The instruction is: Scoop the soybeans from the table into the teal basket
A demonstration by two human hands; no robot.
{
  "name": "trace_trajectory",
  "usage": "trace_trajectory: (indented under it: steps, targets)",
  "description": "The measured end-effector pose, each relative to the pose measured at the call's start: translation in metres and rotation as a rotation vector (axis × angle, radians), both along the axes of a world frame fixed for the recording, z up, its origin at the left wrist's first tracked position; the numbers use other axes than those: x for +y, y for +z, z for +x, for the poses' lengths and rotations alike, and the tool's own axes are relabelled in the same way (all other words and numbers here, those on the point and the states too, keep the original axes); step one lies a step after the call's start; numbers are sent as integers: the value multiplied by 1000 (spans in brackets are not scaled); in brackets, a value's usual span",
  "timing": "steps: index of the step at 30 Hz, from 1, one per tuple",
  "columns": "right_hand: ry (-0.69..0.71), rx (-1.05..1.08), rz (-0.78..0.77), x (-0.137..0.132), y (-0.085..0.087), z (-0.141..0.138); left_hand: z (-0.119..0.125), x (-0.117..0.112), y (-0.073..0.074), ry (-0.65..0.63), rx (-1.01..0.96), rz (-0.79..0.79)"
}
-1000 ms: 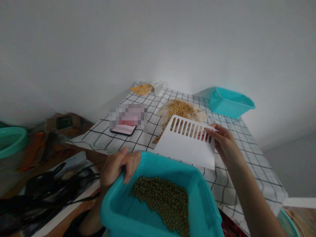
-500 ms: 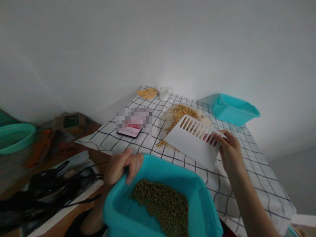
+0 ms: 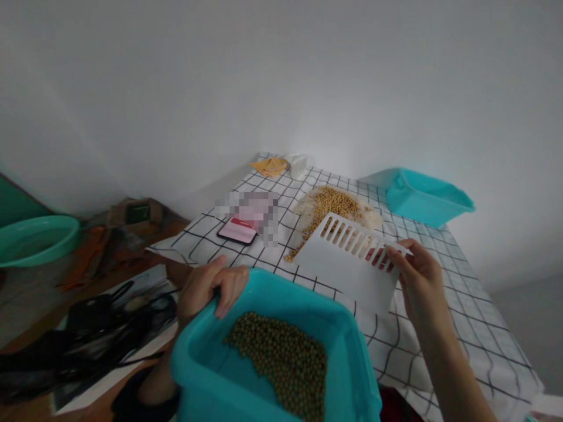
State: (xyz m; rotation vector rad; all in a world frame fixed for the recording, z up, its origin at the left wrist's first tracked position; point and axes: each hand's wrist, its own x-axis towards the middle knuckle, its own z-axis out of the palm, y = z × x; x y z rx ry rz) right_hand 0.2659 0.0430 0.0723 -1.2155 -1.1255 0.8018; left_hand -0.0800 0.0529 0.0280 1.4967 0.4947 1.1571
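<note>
My left hand is closed over the far left corner of a turquoise plastic basin, tilted at the table's near edge. Soybean-like round beans lie heaped on its floor, looking greenish there. Between the thumb and fingers of my right hand is the right end of a flat white slotted plastic sheet, a row of slots along its far side. The sheet slants over the tablecloth, partly covering a pile of yellow beans that seems to rest on clear plastic.
Another turquoise basin stands at the table's back right. A phone lies on the checked tablecloth, left of the beans. At the back are a yellow cloth and something white. Black straps and cables and a green tub are at left.
The view has shifted slightly, so the table things appear further right. The basin appears a little further left and the slotted sheet a little lower. Both hands keep their grips.
</note>
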Motion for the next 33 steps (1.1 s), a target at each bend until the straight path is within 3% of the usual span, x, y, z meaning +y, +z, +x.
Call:
trace_trajectory:
  steps: [12,21,33]
  targets:
    - [-91,18,10,-6,-4,2,14,-7,-1,88,-90,2]
    - [42,57,-28,-5,-10,-16,12,-9,-5,94,-71,16]
    - [-182,5,76,5,-10,23,16,-9,4,91,-100,32]
